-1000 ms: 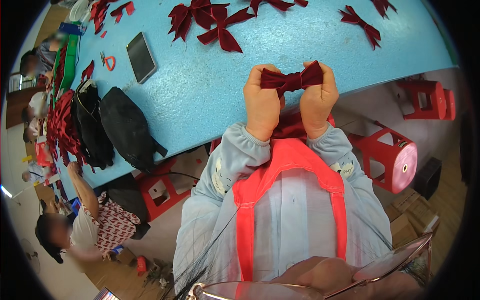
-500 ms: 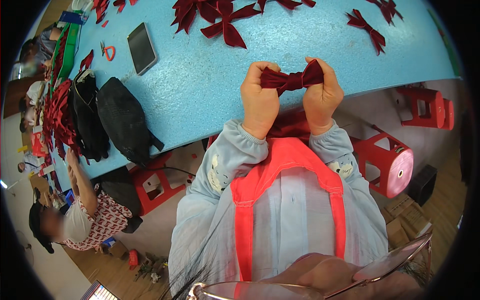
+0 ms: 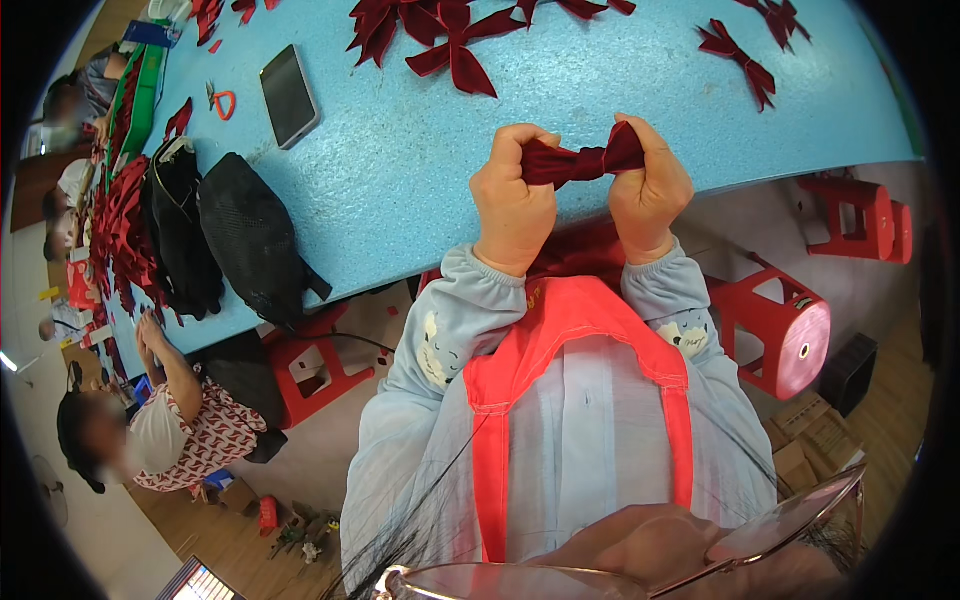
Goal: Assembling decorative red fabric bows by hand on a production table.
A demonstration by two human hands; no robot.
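Note:
A dark red velvet bow (image 3: 583,163) is stretched sideways between my two hands, above the near edge of the blue table. My left hand (image 3: 514,198) is closed on its left loop, thumb and fingers pinching the fabric. The right loop is gripped the same way by my right hand (image 3: 648,190). A knot sits at the bow's middle, and the loop ends are partly covered by my fingers. Beyond my hands, a heap of similar red bows (image 3: 455,50) lies at the far side of the table. One single bow (image 3: 738,62) rests apart at the right.
On the left stand a phone (image 3: 290,97), small orange-handled snips (image 3: 221,103), two black pouches (image 3: 250,235) and a pile of red ribbon (image 3: 125,225). A co-worker (image 3: 170,400) sits at the table's left. Red stools (image 3: 775,325) stand below the table edge at right.
My hands have drawn very slightly apart, pulling the bow flatter, and its lower tail shows less. The view has shifted a little. The co-worker's hands at left have moved slightly.

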